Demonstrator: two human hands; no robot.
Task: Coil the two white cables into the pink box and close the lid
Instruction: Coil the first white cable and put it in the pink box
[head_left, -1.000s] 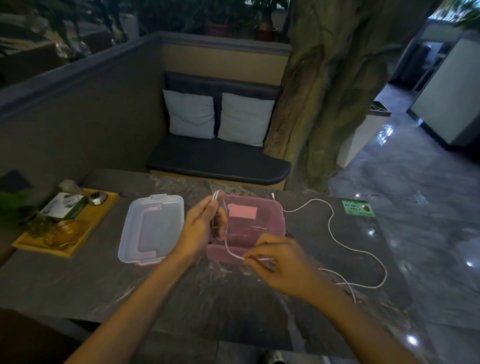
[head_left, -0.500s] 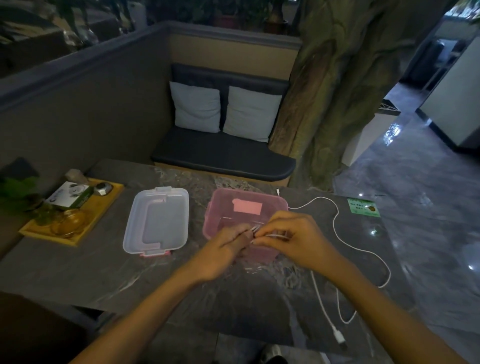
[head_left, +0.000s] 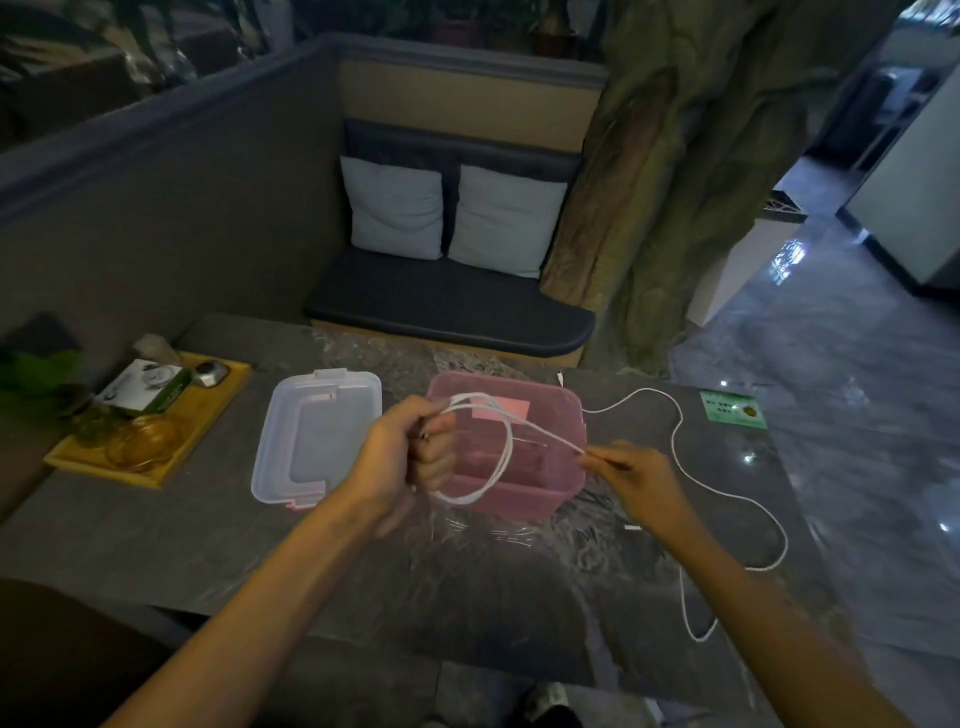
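Head view: since half a second ago the hands have parted — left hand (head_left: 415, 457) clenched on a fresh loop of white cable (head_left: 498, 457), right hand (head_left: 636, 480) pinching the strand over the open pink box (head_left: 563, 467). Coiling progresses — lid (head_left: 317, 436) waits alongside.

No legible text on green card (head_left: 733, 410) or carton (head_left: 147, 389).

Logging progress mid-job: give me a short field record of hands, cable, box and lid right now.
left hand: fist shut on cable loops, above box's near-left corner
right hand: pinching cable, drawn taut from the loops
cable: partly coiled; rest trails across table at right
box: pink, open; no coil seen inside
lid: off, flat on table left of box
tray: far left, untouched
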